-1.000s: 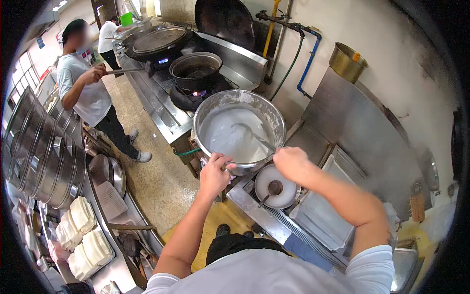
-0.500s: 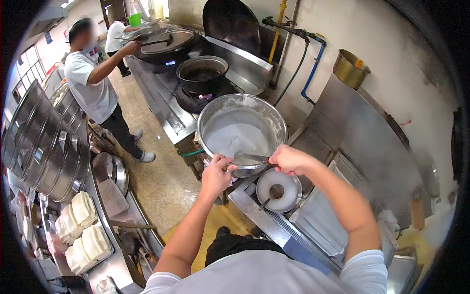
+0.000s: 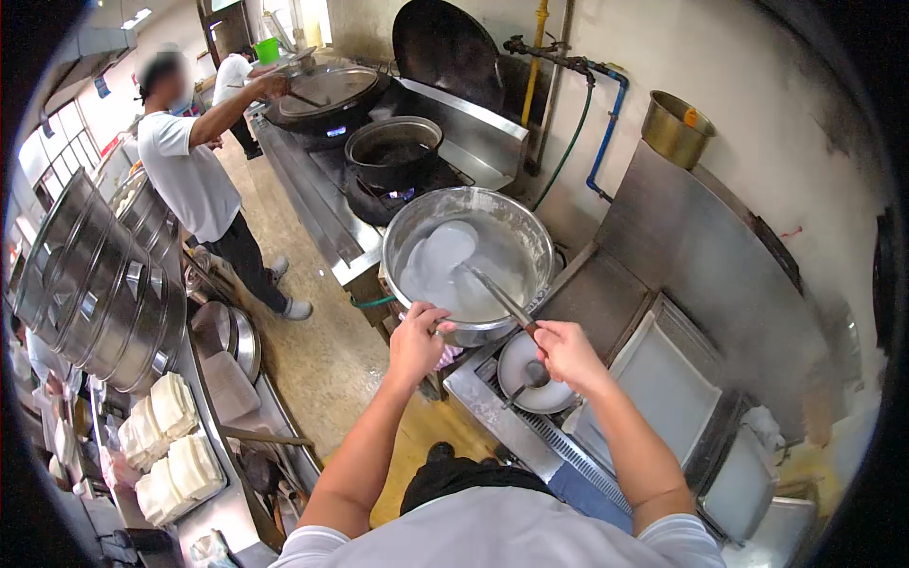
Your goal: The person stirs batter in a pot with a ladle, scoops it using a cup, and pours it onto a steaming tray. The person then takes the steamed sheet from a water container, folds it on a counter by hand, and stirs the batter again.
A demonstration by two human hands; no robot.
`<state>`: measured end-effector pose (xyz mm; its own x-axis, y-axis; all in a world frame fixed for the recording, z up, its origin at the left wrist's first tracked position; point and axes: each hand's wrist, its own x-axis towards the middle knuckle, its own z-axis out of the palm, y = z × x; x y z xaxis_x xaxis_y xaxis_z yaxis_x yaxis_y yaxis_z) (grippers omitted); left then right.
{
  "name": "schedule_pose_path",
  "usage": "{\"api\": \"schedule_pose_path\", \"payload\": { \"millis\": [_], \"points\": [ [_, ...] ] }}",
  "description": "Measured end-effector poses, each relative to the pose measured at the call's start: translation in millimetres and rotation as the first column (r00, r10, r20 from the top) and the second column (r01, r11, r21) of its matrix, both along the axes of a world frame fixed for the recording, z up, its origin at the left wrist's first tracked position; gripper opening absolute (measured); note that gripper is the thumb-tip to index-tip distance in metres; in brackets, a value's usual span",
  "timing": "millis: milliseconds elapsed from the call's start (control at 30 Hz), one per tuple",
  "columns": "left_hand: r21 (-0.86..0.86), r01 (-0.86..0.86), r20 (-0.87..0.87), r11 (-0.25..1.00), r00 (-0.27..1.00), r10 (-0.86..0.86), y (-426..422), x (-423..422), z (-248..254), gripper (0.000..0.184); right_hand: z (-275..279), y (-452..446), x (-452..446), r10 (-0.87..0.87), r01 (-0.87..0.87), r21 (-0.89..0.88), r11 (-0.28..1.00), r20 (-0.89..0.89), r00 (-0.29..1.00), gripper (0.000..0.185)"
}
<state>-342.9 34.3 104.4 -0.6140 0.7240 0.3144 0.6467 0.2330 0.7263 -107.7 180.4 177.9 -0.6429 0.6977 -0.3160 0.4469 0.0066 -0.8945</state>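
A large metal bowl (image 3: 546, 275) stands in front of me, holding a smooth white liquid (image 3: 502, 270). My right hand (image 3: 571, 356) is closed round the wooden-ended handle of a ladle (image 3: 495, 293). The ladle's round cup is over the liquid, filled with white, toward the far left inside of the bowl. On the bowl's near left rim rests my left hand (image 3: 417, 339), its fingers curled over the edge. Below the bowl, by my right hand, sits a round white vessel (image 3: 516, 355) with a small dark ladle (image 3: 533, 376) on it.
Beyond the bowl, a black pot (image 3: 393, 151) sits on a lit stove, and a person (image 3: 194, 161) stirs a large wok (image 3: 327, 99). Steamers (image 3: 90, 284) are stacked at left, near folded white cloths (image 3: 170, 478). Right of me lies a pale rectangular tray (image 3: 653, 383).
My right hand has lowered and moved slightly right, and the ladle now points up-left with its filled cup in view. The left hand stays on the rim. The person's arm at the wok has moved.
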Motion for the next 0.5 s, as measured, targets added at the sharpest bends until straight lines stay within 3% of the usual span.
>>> {"api": "schedule_pose_path", "payload": {
  "millis": [67,167,300,333,433,467,500],
  "points": [
    [-0.022,-0.010,0.007,1.000,1.000,0.010,1.4,0.0,-2.8,0.023,-11.4,-4.0,13.5,0.009,-0.012,0.171,0.985,0.013,1.000,0.027],
    [-0.023,-0.018,0.018,1.000,1.000,0.019,1.2,3.5,3.7,0.024,-38.9,-14.3,29.0,-0.031,0.080,0.227,0.971,-0.209,0.977,0.030],
    [-0.042,-0.035,0.020,0.999,0.999,0.036,1.4,11.9,13.3,0.024,-21.4,-41.4,50.0,-0.096,0.143,0.299,0.943,-0.166,0.981,0.038],
    [-0.113,-0.054,-0.083,0.992,0.996,0.045,3.4,13.7,12.4,0.028,-28.4,-43.7,55.2,-0.089,0.152,0.341,0.928,-0.193,0.977,0.040],
    [-0.066,-0.033,-0.290,0.997,0.957,0.012,11.4,49.1,30.7,0.035,-14.6,-56.8,75.2,-0.067,0.150,0.457,0.877,-0.194,0.979,0.043],
    [-0.039,0.079,-0.207,0.996,0.975,-0.085,18.8,64.2,37.0,0.044,-15.8,-59.3,82.8,-0.081,0.146,0.379,0.914,-0.182,0.980,0.046],
    [0.036,0.186,-0.265,0.982,0.949,-0.170,28.9,80.2,39.6,0.047,-15.0,-60.5,88.9,-0.088,0.148,0.324,0.934,-0.192,0.977,0.047]
  ]
}}
